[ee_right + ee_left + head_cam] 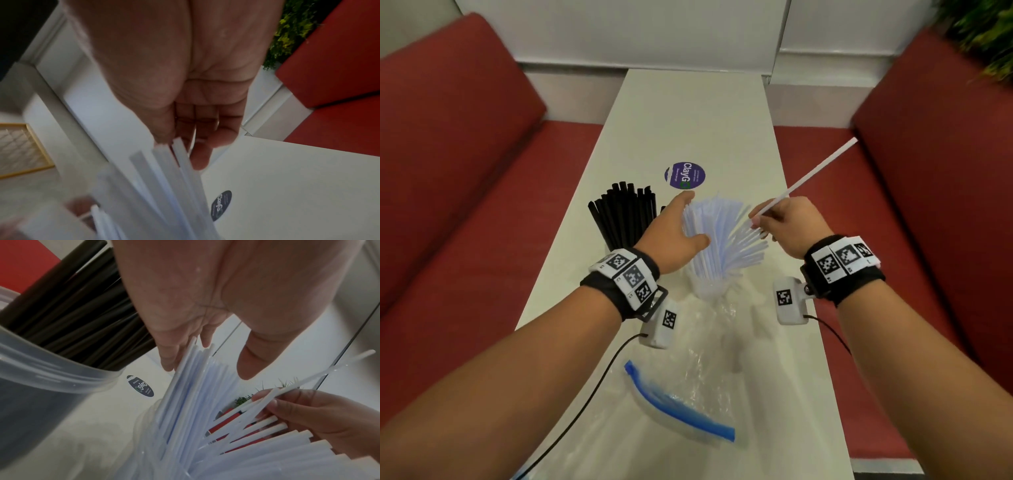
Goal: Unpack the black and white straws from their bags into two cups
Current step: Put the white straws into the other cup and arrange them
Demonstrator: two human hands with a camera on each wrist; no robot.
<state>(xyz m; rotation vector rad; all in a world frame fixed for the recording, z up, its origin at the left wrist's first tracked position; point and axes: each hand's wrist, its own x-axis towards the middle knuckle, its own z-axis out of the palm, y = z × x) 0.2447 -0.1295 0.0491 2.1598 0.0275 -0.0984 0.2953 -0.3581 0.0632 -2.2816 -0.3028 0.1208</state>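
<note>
A fan of white straws (722,236) (195,402) (164,178) stands in a clear cup (709,289) at mid-table. My left hand (690,219) (207,361) rests against the fan's left side, fingers straight behind the straws and thumb in front. My right hand (760,219) (287,404) (180,149) is at the fan's right edge and pinches a single white straw (818,171) (320,374), which points up and to the right. Black straws (625,216) (82,313) stand in a second clear cup (51,373) to the left.
Crumpled clear bags (698,342), one with a blue zip strip (678,404), lie on the white table (688,113) in front of the cups. A round purple sticker (685,175) is behind them. Red benches (465,154) (928,171) flank the table.
</note>
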